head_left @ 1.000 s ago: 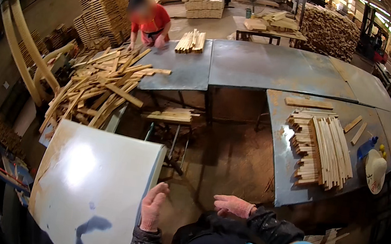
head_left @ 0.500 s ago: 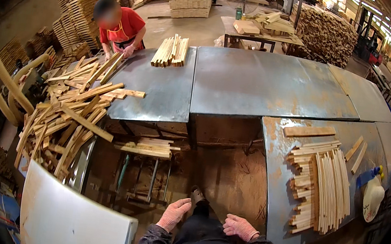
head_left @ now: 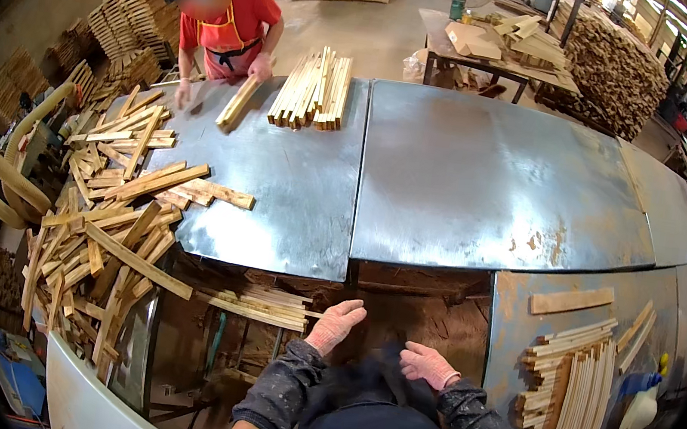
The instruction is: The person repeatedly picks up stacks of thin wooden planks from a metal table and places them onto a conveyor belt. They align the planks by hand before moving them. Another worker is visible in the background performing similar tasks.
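Observation:
My left hand [head_left: 335, 326], in a pale pinkish work glove, is held out in front of me with its fingers stretched and nothing in it. My right hand [head_left: 429, 366], gloved alike, hovers over the gap between the tables, its fingers loosely extended and empty. Nearest to the left hand lies a low stack of wooden strips [head_left: 257, 307] on a metal-legged stand. To the right of my right hand, rows of wooden strips [head_left: 582, 411] lie side by side on a metal-topped table [head_left: 511, 323].
A jumbled heap of strips [head_left: 109, 244] covers the left table end. Across the metal table [head_left: 470, 179], a co-worker in red [head_left: 234, 22] grips a few strips [head_left: 239, 104] beside a neat bundle [head_left: 312, 93]. A pale curved panel [head_left: 98, 399] stands at lower left.
My view has shifted forward, and both my hands have risen toward the far table. The co-worker has straightened and brought some strips from the heap toward the bundle.

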The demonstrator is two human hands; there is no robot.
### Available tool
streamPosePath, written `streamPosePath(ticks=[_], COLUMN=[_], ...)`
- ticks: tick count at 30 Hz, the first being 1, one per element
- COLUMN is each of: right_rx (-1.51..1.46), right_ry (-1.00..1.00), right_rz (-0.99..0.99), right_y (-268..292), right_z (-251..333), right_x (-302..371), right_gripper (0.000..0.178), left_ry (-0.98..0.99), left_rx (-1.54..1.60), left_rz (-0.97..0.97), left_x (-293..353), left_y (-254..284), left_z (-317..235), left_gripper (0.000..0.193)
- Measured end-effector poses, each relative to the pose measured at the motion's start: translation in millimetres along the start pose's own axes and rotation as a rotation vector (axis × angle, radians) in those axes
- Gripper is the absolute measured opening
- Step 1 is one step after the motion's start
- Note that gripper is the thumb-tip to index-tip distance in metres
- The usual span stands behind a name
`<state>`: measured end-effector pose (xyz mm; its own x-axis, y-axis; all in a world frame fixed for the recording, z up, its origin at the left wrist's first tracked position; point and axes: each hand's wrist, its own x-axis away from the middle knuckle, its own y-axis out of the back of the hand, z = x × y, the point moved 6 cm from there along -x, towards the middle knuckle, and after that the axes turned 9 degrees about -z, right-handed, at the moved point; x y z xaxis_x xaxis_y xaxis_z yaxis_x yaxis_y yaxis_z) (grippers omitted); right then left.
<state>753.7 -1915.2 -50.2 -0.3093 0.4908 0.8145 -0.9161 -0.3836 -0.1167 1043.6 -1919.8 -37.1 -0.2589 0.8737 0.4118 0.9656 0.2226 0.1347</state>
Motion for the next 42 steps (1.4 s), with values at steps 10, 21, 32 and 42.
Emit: streamPosePath(ticks=[10, 21, 32, 42], right_rx=[0.188, 0.567, 0.563, 0.8], right_ry=[-0.065, 0.224, 0.584, 0.613], right_rz=[0.224, 0.207, -0.097, -0.281], right_y=[-14.5, -57.6, -134.0, -160.1], right_z=[198.6, 469.9, 622.5, 676.0], right_x=[-214.7, -484.3, -610.7, -640.7], right_gripper=[0.039, 0.078, 0.09, 0.104], left_ry=[0.207, 0.113, 0.115, -0.004], left_rx=[0.096, -0.038, -0.241, -0.593], left_rz=[-0.261, -0.804, -0.995, -0.462], left_x=[-239.0, -577.1, -659.9, -716.6], left_y=[82.4, 234.6, 299.7, 277.9], left_z=[-36.9, -70.1, -94.5, -161.1], left_gripper=[0.068, 0.094, 0.053, 0.093])
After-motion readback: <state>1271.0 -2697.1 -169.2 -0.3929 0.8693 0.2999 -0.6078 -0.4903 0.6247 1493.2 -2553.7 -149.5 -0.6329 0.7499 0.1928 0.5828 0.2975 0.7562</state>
